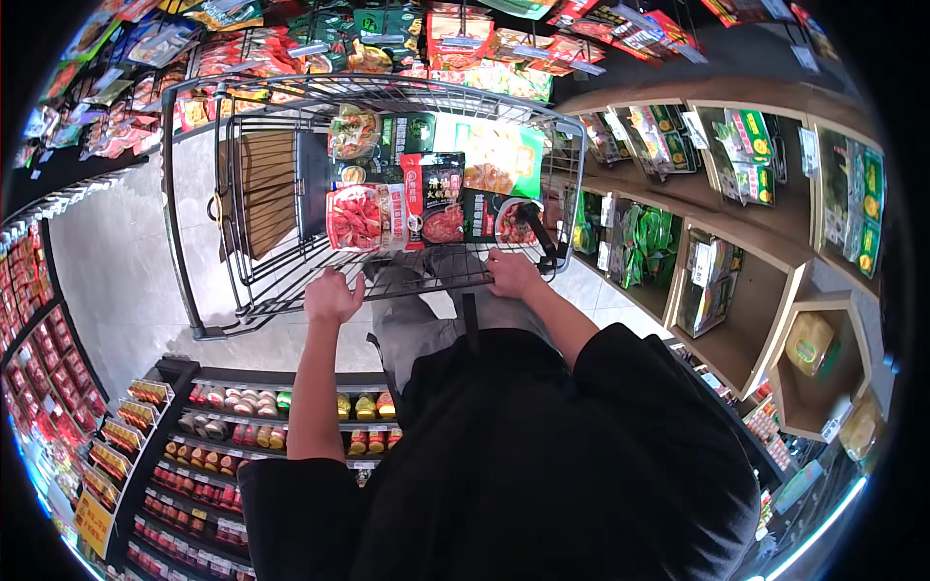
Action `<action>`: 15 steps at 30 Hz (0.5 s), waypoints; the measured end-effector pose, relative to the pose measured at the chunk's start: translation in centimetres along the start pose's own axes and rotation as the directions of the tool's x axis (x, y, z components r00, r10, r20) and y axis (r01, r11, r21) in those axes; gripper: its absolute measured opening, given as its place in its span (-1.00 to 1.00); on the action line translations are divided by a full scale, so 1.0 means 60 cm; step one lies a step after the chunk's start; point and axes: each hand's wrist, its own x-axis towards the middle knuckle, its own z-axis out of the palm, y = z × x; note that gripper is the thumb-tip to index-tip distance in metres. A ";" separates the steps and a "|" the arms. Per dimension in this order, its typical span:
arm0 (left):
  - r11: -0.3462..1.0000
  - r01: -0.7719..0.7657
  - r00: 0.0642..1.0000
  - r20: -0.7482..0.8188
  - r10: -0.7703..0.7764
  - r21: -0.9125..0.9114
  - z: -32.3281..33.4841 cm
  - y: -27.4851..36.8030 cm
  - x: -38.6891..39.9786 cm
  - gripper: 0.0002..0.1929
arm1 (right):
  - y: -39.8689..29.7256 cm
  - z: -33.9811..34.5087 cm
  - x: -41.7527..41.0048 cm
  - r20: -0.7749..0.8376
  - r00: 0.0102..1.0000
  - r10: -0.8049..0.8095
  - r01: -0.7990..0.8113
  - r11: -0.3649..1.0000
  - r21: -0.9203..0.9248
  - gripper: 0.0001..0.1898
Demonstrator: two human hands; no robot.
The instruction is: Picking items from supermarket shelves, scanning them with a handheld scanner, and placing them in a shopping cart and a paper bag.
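Both my hands hold the near rim of a black wire shopping cart (408, 291), which stands sideways before me. My left hand (331, 296) is closed around the rim, its thumb raised. Farther right, my right hand (513, 273) grips the same rim beside a black clip-like fitting (539, 231). Several food packets lie in the cart: a red and black one (445, 200) on top, a red and white one (359, 220) at its left, a dark green one (381, 138) behind, and a bright white and green one (501, 154) at the back right.
A brown cardboard piece (256, 192) shows through the cart's wires at left. Hanging packets (458, 43) line the far side. Wooden shelves (741, 218) with bagged goods stand close on the right. Behind me is a black rack of jars (211, 457). Grey tiled floor (109, 240) lies left.
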 end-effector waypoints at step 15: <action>1.000 0.022 0.997 0.073 -0.022 -0.007 -0.020 -0.025 0.007 -0.40 | -0.018 0.002 0.024 0.121 0.993 -0.011 0.007 0.999 0.034 -0.71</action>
